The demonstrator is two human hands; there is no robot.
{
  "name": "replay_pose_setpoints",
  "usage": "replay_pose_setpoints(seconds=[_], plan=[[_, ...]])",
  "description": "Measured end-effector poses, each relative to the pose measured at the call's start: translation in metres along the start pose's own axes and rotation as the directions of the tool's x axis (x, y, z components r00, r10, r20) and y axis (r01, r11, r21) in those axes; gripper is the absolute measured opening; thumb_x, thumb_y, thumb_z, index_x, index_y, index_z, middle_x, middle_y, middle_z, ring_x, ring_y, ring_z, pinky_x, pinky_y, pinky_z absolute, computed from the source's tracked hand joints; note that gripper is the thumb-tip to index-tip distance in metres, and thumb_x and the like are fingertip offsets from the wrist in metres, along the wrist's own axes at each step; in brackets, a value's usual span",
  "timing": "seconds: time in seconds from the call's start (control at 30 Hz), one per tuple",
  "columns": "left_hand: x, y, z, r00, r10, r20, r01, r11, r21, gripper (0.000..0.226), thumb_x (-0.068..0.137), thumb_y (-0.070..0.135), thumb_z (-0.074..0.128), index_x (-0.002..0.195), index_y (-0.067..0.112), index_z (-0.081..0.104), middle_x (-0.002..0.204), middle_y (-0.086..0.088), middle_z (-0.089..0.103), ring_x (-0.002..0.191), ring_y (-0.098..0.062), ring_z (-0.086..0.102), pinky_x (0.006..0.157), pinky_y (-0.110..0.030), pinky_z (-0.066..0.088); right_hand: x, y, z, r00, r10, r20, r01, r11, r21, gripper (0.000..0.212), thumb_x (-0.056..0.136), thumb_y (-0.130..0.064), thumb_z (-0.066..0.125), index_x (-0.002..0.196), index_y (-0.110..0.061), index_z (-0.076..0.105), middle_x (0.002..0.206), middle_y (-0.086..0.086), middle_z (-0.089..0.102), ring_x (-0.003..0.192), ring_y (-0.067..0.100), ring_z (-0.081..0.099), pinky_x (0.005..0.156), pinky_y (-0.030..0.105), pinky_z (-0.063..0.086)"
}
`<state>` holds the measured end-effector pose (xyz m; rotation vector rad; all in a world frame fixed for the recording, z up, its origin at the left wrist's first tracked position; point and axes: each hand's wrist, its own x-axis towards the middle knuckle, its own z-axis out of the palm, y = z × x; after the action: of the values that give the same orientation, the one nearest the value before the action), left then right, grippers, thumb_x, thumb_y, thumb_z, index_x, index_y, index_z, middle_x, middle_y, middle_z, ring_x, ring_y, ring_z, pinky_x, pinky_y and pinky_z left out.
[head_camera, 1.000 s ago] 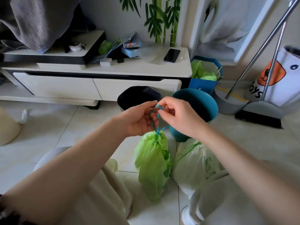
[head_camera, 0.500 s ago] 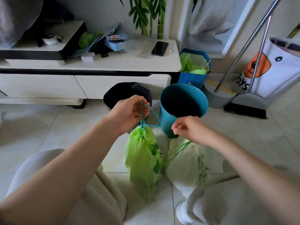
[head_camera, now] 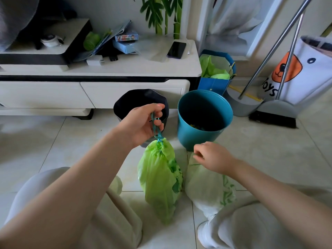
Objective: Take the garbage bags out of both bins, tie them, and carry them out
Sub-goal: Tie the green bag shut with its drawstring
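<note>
Down on the floor tiles [head_camera: 269, 150] I count two bags and two bins. My left hand [head_camera: 142, 125] grips the teal drawstring [head_camera: 156, 126] of the green bag [head_camera: 159, 178], knot cinched tight at the neck, bag hanging upright with its bottom at the floor. Just beside it, touching, slumps the white bag [head_camera: 206, 191]. My right hand [head_camera: 212, 157] hovers over its top, fingers loosely curled — whether they pinch its thin green string I cannot tell, the view is too soft there. Behind them stand the black bin [head_camera: 125, 103], partly hidden by my left hand, and the teal bin [head_camera: 204, 117], with a few scraps at its bottom. One phone [head_camera: 176, 50] lies on the tabletop [head_camera: 152, 67]; one broom [head_camera: 273, 119] leans by the wall.

Since a second ago, both hands have parted: they were together working the knot, and now the right has let go of the drawstring and dropped to the white bag, while the left alone keeps the green one.
</note>
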<state>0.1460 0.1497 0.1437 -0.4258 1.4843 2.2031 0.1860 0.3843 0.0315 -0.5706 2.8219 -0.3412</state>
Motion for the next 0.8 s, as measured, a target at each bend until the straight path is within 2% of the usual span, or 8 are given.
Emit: replay_pose_setpoints(seconds=[0.1, 0.2, 0.27, 0.37, 0.5, 0.67, 0.73, 0.8], plan=[[-0.001, -0.001, 0.000, 1.000, 0.009, 0.007, -0.009, 0.999, 0.033, 0.007, 0.091, 0.011, 0.055, 0.093, 0.011, 0.062, 0.065, 0.001, 0.049, 0.039, -0.008, 0.036, 0.059, -0.028, 0.042, 0.007, 0.004, -0.013, 0.981, 0.093, -0.172, -0.073, 0.990, 0.118, 0.013, 0.090, -0.022, 0.053, 0.080, -0.013, 0.052, 0.064, -0.002, 0.053, 0.062, 0.022, 0.053, 0.057, 0.035, 0.040], [0.000, -0.001, -0.002, 1.000, 0.008, 0.008, -0.008, 0.998, 0.061, 0.008, 0.091, 0.012, 0.056, 0.094, 0.010, 0.063, 0.066, 0.001, 0.051, 0.040, -0.008, 0.037, 0.059, -0.029, 0.042, 0.014, 0.023, -0.023, 0.906, 0.331, -0.265, -0.306, 0.943, 0.133, 0.010, 0.090, -0.019, 0.048, 0.083, -0.012, 0.052, 0.072, 0.005, 0.057, 0.069, 0.031, 0.054, 0.058, 0.034, 0.037], [0.000, -0.002, -0.003, 1.000, 0.006, 0.005, -0.006, 0.997, 0.080, 0.009, 0.091, 0.013, 0.056, 0.095, 0.010, 0.064, 0.066, 0.000, 0.052, 0.041, -0.009, 0.036, 0.057, -0.028, 0.043, 0.015, 0.041, -0.025, 0.841, 0.502, -0.203, -0.482, 0.865, 0.141, 0.012, 0.087, -0.020, 0.046, 0.077, -0.014, 0.050, 0.073, 0.007, 0.055, 0.072, 0.033, 0.054, 0.058, 0.034, 0.035], [0.000, -0.005, -0.004, 1.000, -0.007, -0.011, 0.008, 0.995, 0.101, 0.010, 0.090, 0.012, 0.056, 0.095, 0.009, 0.065, 0.067, 0.000, 0.053, 0.042, -0.009, 0.035, 0.054, -0.027, 0.043, 0.013, 0.060, -0.021, 0.793, 0.609, -0.023, -0.593, 0.779, 0.204, 0.028, 0.082, -0.019, 0.052, 0.058, -0.016, 0.039, 0.059, 0.003, 0.043, 0.069, 0.029, 0.050, 0.049, 0.030, 0.027], [-0.003, -0.006, -0.006, 1.000, -0.024, -0.016, 0.026, 0.993, 0.113, 0.011, 0.091, 0.011, 0.055, 0.095, 0.010, 0.064, 0.066, -0.001, 0.053, 0.041, -0.009, 0.034, 0.054, -0.026, 0.041, 0.010, 0.060, -0.013, 0.712, 0.684, 0.157, -0.683, 0.623, 0.382, 0.029, 0.081, -0.020, 0.057, 0.055, -0.009, 0.050, 0.053, 0.006, 0.053, 0.055, 0.025, 0.052, 0.053, 0.026, 0.040], [-0.003, -0.008, -0.008, 0.999, -0.034, -0.005, 0.034, 0.990, 0.136, 0.011, 0.091, 0.010, 0.055, 0.095, 0.009, 0.065, 0.065, -0.001, 0.054, 0.043, -0.009, 0.035, 0.056, -0.027, 0.042, 0.012, 0.055, -0.006, 0.713, 0.643, 0.280, -0.682, 0.542, 0.490, 0.023, 0.081, -0.012, 0.059, 0.059, -0.010, 0.051, 0.054, 0.007, 0.051, 0.049, 0.019, 0.047, 0.046, 0.023, 0.035], [-0.003, -0.009, -0.009, 0.999, -0.037, -0.003, 0.037, 0.989, 0.141, 0.012, 0.091, 0.010, 0.054, 0.096, 0.009, 0.065, 0.065, -0.001, 0.054, 0.043, -0.009, 0.036, 0.057, -0.028, 0.042, 0.015, 0.056, -0.004, 0.726, 0.628, 0.282, -0.668, 0.546, 0.506, 0.025, 0.077, -0.006, 0.057, 0.055, -0.011, 0.046, 0.050, 0.006, 0.045, 0.046, 0.019, 0.041, 0.045, 0.023, 0.031], [-0.002, -0.009, -0.009, 0.999, -0.038, -0.001, 0.038, 0.988, 0.147, 0.012, 0.091, 0.010, 0.054, 0.095, 0.009, 0.065, 0.065, -0.001, 0.055, 0.043, -0.010, 0.036, 0.058, -0.028, 0.041, 0.020, 0.055, -0.005, 0.751, 0.613, 0.247, -0.642, 0.590, 0.490, 0.030, 0.078, -0.009, 0.057, 0.052, -0.012, 0.044, 0.049, 0.006, 0.043, 0.048, 0.021, 0.041, 0.048, 0.027, 0.034]])
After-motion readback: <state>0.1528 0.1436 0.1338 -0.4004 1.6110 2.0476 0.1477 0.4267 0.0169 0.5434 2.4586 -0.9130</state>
